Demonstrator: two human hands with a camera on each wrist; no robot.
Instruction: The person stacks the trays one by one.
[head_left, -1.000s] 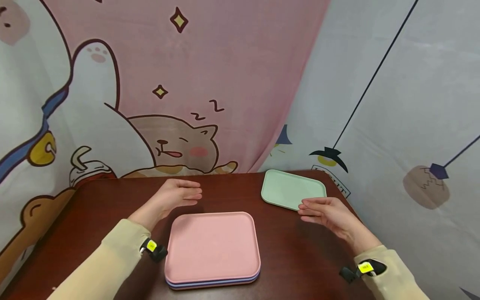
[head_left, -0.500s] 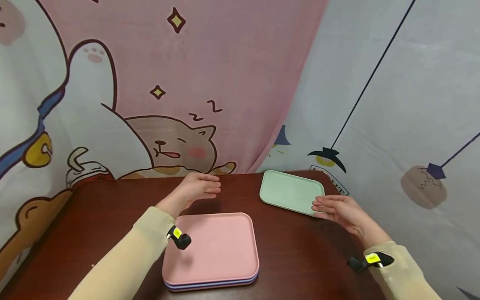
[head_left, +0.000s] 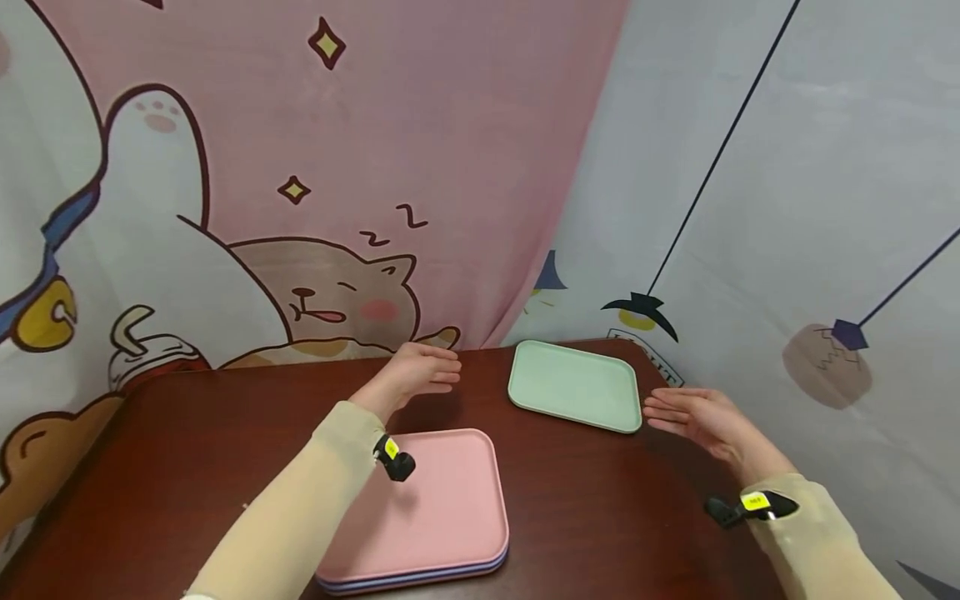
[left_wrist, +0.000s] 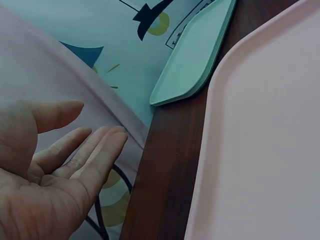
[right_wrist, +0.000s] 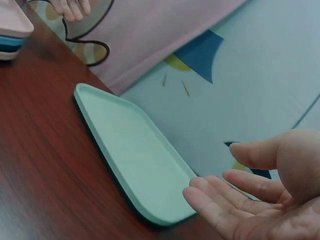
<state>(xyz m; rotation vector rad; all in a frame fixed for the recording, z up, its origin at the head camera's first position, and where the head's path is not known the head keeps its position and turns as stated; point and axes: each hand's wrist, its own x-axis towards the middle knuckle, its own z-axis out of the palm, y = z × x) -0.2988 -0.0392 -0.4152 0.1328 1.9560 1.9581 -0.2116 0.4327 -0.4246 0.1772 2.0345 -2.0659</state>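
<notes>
- Both hands had moved since a second earlier: the left hand [head_left: 420, 372] had travelled from just behind the pink tray [head_left: 442, 500] toward the far table edge, and the right hand [head_left: 693, 417] had slid off the green tray [head_left: 573, 385] to its right side.
- The printed curtain [head_left: 420, 150] hung behind the dark wooden table [head_left: 187, 450].
- The pink tray topped a stack near the front edge.
- The green tray lay flat at the far right corner.
- Each hand hovered with fingers straight and relaxed, holding nothing.
</notes>
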